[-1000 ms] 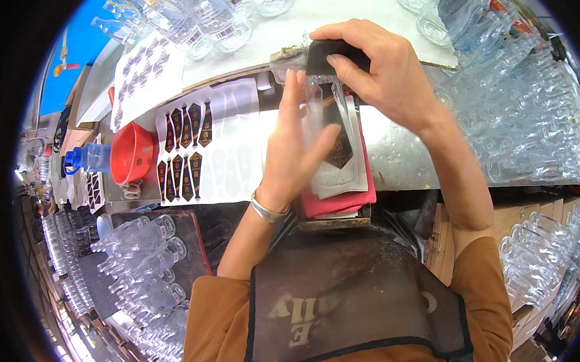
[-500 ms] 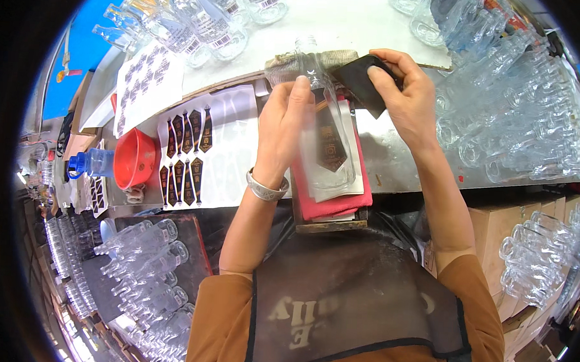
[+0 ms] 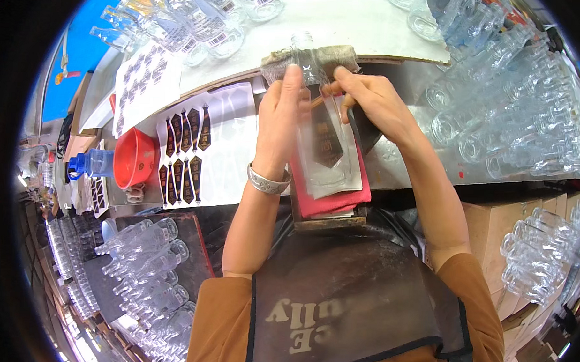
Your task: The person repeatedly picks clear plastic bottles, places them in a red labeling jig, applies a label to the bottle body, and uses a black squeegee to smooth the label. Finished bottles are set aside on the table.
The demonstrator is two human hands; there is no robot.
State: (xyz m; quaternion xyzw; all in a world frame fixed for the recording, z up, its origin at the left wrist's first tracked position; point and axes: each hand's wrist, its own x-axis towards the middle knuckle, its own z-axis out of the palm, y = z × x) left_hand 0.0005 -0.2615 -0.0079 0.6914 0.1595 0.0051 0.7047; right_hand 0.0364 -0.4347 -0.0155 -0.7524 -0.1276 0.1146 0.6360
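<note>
A clear glass bottle [image 3: 332, 176] lies with its neck pointing away from me, a dark tie-shaped label with gold-coloured marks [image 3: 328, 141] on its face. It rests on a white pad over red cloth [image 3: 361, 199], its neck on a rolled beige cloth [image 3: 278, 62]. My left hand [image 3: 281, 110] is closed along the bottle's left side, thumb up by the shoulder; its fingers are blurred. My right hand [image 3: 379, 104] pinches at the bottle's right shoulder with bent fingers. A flat black pad [image 3: 367, 134] shows partly under my right hand; whether the hand still grips it is hidden.
Left of the bottle lie a label sheet [image 3: 231, 125], a red bowl [image 3: 136, 156] and a blue-capped bottle [image 3: 99, 163]. Labelled bottles [image 3: 199, 28] stand at the far left. Clear bottles crowd the right [image 3: 516, 118] and lower left [image 3: 153, 265]. Cardboard boxes [image 3: 486, 232] stand lower right.
My right hand has moved left and down from beside the bottle to its shoulder. The black pad it held up has dropped lower, under the hand. The left hand stays by the bottle.
</note>
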